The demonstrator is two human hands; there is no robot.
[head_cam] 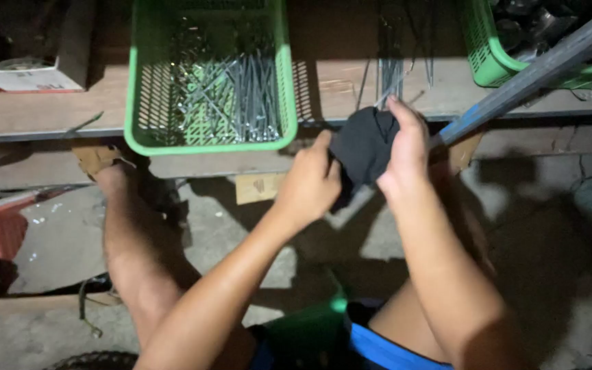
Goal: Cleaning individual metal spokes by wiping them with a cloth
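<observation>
Both hands are on the black cloth (361, 147) right now, head view, just in front of the bench edge (35, 130). Left hand (307, 183) is curled shut around its lower left side, thumb up on top. Right hand (403, 147) pinches the upper right, fingers closed, with thin metal rods (386, 85) poking out at 12 o'clock. Looks like I'm partway through wiping them, though I can't tell how many are in the cloth. Green basket (207, 140) of rods sits at 10 o'clock, plenty left.

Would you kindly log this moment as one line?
left hand: grips black cloth | right hand: grips same cloth | green basket of metal rods on bench behind
</observation>
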